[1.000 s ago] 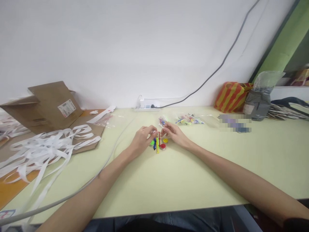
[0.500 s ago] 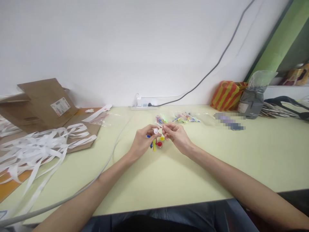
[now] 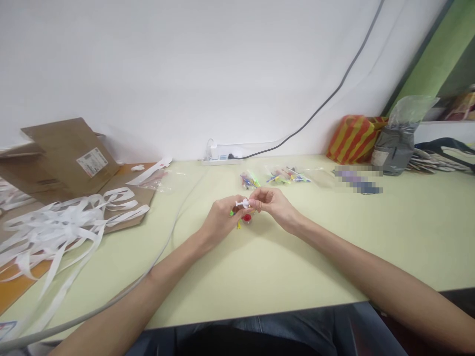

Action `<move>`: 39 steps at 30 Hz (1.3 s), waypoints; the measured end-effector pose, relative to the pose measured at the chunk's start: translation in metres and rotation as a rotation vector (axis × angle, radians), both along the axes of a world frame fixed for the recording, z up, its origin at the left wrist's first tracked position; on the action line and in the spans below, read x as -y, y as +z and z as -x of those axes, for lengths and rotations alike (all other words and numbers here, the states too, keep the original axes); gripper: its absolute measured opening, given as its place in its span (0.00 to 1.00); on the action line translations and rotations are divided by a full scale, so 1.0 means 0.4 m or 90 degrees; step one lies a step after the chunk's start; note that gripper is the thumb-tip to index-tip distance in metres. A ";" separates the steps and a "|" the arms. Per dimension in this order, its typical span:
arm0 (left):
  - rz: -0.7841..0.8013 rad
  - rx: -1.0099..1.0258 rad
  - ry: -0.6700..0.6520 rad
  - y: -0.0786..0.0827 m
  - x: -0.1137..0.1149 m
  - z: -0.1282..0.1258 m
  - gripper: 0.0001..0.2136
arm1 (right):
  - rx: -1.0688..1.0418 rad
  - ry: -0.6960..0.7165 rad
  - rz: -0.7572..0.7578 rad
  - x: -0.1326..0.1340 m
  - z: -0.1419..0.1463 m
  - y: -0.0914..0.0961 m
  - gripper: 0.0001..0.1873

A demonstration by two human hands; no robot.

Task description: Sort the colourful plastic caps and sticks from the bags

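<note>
Both my hands meet over the table, closed around a small white plastic piece [image 3: 243, 203] with a round part and a short stem. My left hand [image 3: 222, 217] grips it from the left, fingertips pinched. From the right, the thumb and fingers of my right hand [image 3: 270, 203] pinch at its round end. Just below the fingers lies a small round red piece [image 3: 247, 217] with a clear rim. Bits of yellow plastic [image 3: 238, 225] and green plastic [image 3: 232, 213] show beside my left fingers, partly hidden by that hand.
Beyond my hands lie clear bags of colourful small parts [image 3: 287, 175]. A power strip [image 3: 222, 160] sits against the wall. On the left are a cardboard box [image 3: 67, 158], tangled white strips [image 3: 70, 222] and a grey cable [image 3: 163, 252]. A striped bag [image 3: 352, 141] stands at the right.
The white piece has turned, so its stem now points left. My right fingers have come closer to my left hand. The camera view has shifted slightly.
</note>
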State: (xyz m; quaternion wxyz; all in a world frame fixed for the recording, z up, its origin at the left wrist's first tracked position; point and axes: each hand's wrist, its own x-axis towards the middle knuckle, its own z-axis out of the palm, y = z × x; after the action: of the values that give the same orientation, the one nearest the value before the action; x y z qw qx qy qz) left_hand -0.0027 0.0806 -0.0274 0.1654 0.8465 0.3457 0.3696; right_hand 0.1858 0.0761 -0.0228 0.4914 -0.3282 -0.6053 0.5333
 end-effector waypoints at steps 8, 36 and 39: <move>-0.291 -0.164 -0.008 -0.013 0.014 0.003 0.13 | 0.008 0.131 0.014 -0.004 -0.014 0.001 0.22; -0.168 -0.142 0.102 -0.005 -0.101 0.068 0.13 | 0.464 -0.155 0.020 -0.147 -0.175 -0.029 0.12; -0.176 -0.151 0.082 -0.007 -0.094 0.062 0.13 | 0.477 -0.150 0.024 -0.145 -0.180 -0.026 0.12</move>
State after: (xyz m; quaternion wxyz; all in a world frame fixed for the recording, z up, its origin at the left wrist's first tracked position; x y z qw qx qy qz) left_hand -0.0274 0.1181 -0.0301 -0.0182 0.8748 0.3624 0.3210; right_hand 0.2576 0.1341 -0.0330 0.2883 -0.5764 -0.6911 0.3271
